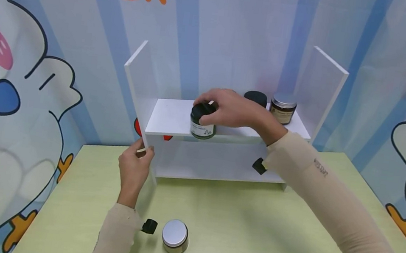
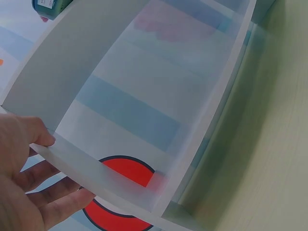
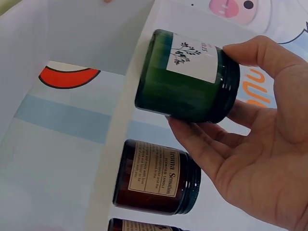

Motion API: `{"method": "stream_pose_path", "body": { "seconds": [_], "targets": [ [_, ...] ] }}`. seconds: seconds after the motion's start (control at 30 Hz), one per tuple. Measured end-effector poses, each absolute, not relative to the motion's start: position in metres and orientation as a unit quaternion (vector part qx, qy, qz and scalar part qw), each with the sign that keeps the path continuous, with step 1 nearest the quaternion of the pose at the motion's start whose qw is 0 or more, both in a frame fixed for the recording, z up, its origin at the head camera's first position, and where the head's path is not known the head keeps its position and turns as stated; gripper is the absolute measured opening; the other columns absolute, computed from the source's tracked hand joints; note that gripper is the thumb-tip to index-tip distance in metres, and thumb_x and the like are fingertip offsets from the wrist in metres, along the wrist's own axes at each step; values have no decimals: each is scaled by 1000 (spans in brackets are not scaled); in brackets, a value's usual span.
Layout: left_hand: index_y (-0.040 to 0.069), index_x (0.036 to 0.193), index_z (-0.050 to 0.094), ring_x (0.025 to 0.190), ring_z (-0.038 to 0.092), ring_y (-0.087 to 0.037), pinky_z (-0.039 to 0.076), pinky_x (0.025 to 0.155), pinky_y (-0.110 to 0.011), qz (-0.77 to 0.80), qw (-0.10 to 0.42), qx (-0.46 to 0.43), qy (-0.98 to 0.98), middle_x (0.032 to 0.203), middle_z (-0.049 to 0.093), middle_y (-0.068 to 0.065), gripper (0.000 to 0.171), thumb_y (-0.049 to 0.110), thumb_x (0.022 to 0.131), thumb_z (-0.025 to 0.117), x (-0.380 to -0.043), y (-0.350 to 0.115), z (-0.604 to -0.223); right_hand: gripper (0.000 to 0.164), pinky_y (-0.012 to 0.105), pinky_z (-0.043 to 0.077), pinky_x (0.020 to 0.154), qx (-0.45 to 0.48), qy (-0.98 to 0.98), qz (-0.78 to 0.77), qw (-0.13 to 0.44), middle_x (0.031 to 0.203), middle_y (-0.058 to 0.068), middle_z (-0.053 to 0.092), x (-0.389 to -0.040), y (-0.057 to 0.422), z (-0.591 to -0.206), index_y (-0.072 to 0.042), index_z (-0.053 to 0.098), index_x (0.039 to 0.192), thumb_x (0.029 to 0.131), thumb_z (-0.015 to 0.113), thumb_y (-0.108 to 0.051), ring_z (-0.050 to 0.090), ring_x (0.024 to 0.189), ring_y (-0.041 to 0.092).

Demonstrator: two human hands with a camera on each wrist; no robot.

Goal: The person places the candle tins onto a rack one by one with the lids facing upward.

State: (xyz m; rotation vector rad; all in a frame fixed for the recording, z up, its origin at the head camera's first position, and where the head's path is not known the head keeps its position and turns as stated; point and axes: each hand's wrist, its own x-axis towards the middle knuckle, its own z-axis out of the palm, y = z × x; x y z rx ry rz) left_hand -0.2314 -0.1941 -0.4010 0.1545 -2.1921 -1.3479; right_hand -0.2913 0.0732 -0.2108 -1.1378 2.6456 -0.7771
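Note:
My right hand (image 1: 232,109) grips a green scented-candle jar (image 3: 185,79) by its black lid, from above in the head view. The jar (image 1: 202,128) overlaps the front edge of the upper board of a white shelf (image 1: 169,118). Its white label carries a leafy sprig. With thumb and fingers on either side, my left hand (image 2: 29,178) pinches the front edge of the shelf's left side panel (image 1: 139,67). An amber candle jar (image 3: 154,178) with a tan label stands on the upper board, beside the right hand in the right wrist view.
At the upper board's right stand a black-lidded jar (image 1: 255,98) and a silver-lidded jar (image 1: 282,109). Another silver-lidded jar (image 1: 174,237) stands on the pale green table (image 1: 235,233), near the left forearm. The shelf's right panel (image 1: 321,90) rises above the board. A duck-print curtain (image 1: 231,32) hangs behind.

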Motion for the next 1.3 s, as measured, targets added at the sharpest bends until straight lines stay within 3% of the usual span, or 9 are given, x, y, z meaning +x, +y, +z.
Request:
{"method": "stream_pose_path", "body": {
  "seconds": [0.23,0.5,0.87,1.3],
  "targets": [
    [9,131,69,103,71,-36,59,88,-51,-505,280,54,-815,118,71,-15,37,19,96,65,-232,-193,-401,53,40,51,95,-391,880,-253,90,144,7,53,-293,73,-206,-12,56,145,94,63,-23,56,121,22],
    [9,133,68,103,70,-36,59,87,-52,-508,275,59,-814,118,71,-15,39,18,95,65,-232,-195,-401,51,37,51,87,-396,883,-232,101,134,4,54,-297,67,-198,-11,60,141,91,66,-22,56,113,21],
    [6,132,68,102,70,-36,59,85,-53,-506,277,63,-814,116,71,-16,38,17,95,65,-232,-198,-400,51,38,46,102,-404,877,-226,129,135,2,56,-304,62,-187,-15,60,140,90,71,-17,50,122,20],
    [8,129,70,103,71,-36,59,86,-51,-508,277,63,-813,117,71,-15,36,18,95,66,-230,-198,-398,52,38,45,105,-430,871,-203,125,134,4,60,-314,53,-184,-10,59,140,89,71,-16,54,120,20]
  ]
}}
